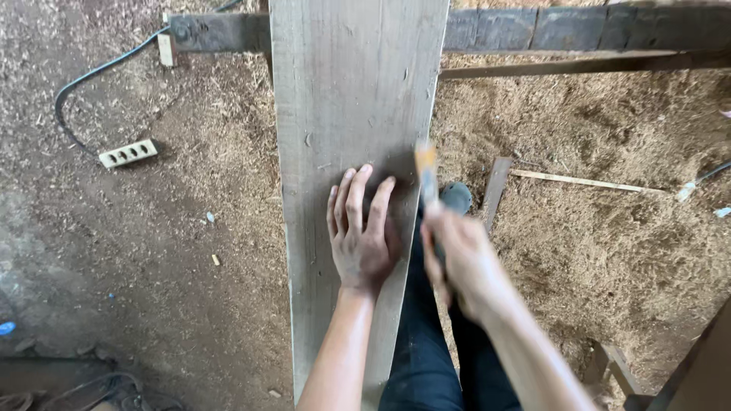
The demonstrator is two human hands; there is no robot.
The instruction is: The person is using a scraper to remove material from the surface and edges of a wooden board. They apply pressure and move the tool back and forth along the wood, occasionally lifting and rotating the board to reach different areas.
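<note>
Resting left hand (362, 240) flat on plank (343, 99)

The plank (350, 114) runs out past the top and bottom edges, so neither end shows. The left hand (362, 236) covers part of its face near its right edge. The right hand (464, 262) is motion-blurred; the thin yellowish tool (426, 171) in it is too smeared to identify. The cable (91, 76) leaves at the top. The beam (579, 29) is cut off at the right.
</note>
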